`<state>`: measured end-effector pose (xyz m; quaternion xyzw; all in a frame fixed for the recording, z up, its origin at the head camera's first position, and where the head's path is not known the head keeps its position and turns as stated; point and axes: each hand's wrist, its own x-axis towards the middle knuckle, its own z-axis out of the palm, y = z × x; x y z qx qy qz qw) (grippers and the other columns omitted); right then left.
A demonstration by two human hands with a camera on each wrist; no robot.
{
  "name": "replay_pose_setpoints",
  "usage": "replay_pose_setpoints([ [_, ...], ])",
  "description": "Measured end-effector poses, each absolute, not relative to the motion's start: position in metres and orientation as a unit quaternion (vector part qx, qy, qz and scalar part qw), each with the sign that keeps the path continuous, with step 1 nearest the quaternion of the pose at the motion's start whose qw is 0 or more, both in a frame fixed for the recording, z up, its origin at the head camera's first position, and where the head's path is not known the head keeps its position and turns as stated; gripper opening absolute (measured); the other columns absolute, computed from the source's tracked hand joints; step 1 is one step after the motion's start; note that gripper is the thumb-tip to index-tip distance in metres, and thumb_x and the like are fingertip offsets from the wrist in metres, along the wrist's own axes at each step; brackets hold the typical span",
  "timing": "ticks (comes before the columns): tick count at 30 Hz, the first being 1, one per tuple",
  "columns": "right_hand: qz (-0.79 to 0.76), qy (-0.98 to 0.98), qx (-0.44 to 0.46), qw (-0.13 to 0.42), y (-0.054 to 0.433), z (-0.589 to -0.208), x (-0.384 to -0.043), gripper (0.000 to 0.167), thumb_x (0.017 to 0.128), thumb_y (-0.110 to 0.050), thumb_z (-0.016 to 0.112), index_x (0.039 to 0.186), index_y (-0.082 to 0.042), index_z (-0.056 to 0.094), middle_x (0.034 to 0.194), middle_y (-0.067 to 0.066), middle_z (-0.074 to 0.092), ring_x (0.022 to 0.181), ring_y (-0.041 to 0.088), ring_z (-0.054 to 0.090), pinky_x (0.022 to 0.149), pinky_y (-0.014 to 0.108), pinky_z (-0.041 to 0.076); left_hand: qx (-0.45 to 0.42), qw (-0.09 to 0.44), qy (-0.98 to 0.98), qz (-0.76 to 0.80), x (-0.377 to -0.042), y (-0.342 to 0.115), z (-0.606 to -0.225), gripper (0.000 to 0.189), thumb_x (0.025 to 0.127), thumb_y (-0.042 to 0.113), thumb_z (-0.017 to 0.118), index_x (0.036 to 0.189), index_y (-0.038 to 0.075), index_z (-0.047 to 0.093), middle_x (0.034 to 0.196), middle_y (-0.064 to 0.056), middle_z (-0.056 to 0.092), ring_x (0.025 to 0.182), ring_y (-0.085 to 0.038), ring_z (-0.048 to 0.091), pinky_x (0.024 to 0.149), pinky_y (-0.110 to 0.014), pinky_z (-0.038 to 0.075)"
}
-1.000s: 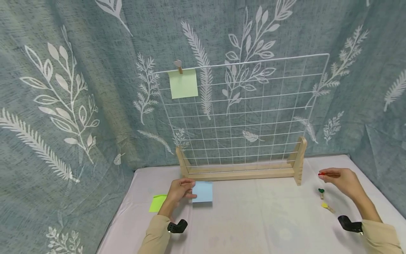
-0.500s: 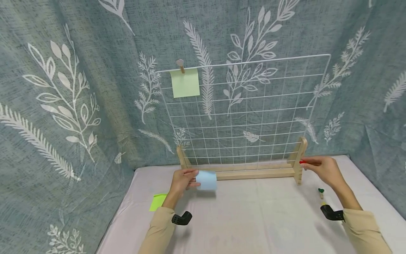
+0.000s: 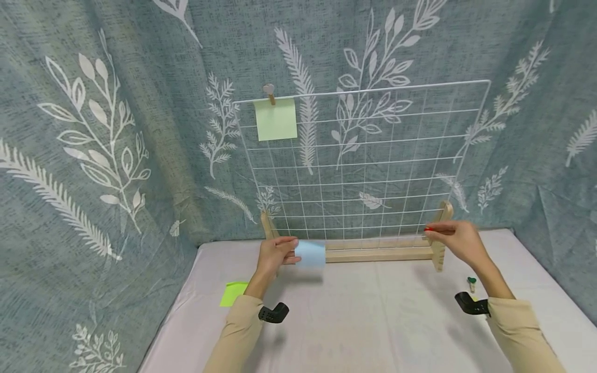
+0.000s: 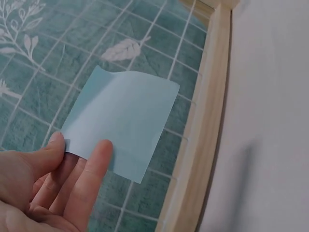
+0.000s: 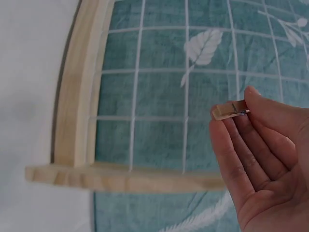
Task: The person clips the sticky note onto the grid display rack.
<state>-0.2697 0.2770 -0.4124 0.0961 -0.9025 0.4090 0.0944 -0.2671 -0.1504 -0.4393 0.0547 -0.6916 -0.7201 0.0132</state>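
Observation:
My left hand point(image 3: 276, 255) pinches a blue sticky note point(image 3: 310, 253) by its left edge, in front of the lower left of the white wire grid point(image 3: 364, 178). In the left wrist view the note point(image 4: 123, 113) curves slightly, with thumb and fingers at one side. My right hand point(image 3: 459, 241) holds a small wooden clothespin with a red end point(image 3: 428, 229) in front of the stand's right foot. In the right wrist view the wooden clothespin point(image 5: 229, 111) lies between thumb and fingertips. A pale green note point(image 3: 276, 120) hangs from the grid's top wire under a heart-topped clothespin point(image 3: 269, 93).
A bright green note point(image 3: 233, 293) lies on the white tablecloth point(image 3: 354, 321) left of my left forearm. A green-topped clothespin point(image 3: 471, 284) lies at the right, with a yellow one point(image 3: 474, 298) mostly behind the wrist camera. The grid's wooden stand point(image 3: 378, 255) spans the table's back.
Both hands have risen from near the table toward the grid. The left brought the blue note up and slightly right; the right carried the red clothespin left and up.

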Motion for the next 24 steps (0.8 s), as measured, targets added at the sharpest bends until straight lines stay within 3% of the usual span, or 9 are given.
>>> replay_pose_setpoints([
  [6,0.420,-0.897,0.109,0.084,0.260,-0.403,-0.273,0.044,0.094,-0.034,0.069,0.119,0.002,0.068,0.109,0.020,0.071,0.099,0.037,0.067,0.087,0.055,0.057,0.050,0.018,-0.688,-0.724,-0.269,-0.140,-0.428,0.027,0.093,0.005,0.068,0.113,-0.014,0.065,0.082,-0.008,0.071,0.060,-0.013,0.066,0.065,-0.032,0.065],
  [13,0.416,-0.898,0.124,0.074,0.242,-0.391,-0.281,0.041,0.093,-0.034,0.070,0.115,0.000,0.071,0.109,0.019,0.071,0.096,0.033,0.069,0.080,0.049,0.060,0.035,0.041,-0.685,-0.726,-0.270,-0.131,-0.420,0.026,0.092,0.003,0.069,0.112,-0.014,0.067,0.084,-0.011,0.072,0.056,-0.012,0.065,0.061,-0.032,0.064],
  [24,0.423,-0.885,0.164,0.106,0.214,-0.359,-0.289,0.033,0.093,-0.028,0.070,0.114,-0.003,0.072,0.109,0.015,0.072,0.095,0.029,0.070,0.078,0.043,0.062,-0.004,0.048,-0.699,-0.713,-0.278,-0.118,-0.397,0.025,0.092,0.006,0.069,0.110,-0.011,0.068,0.086,-0.010,0.070,0.060,-0.014,0.066,0.064,-0.033,0.065],
])
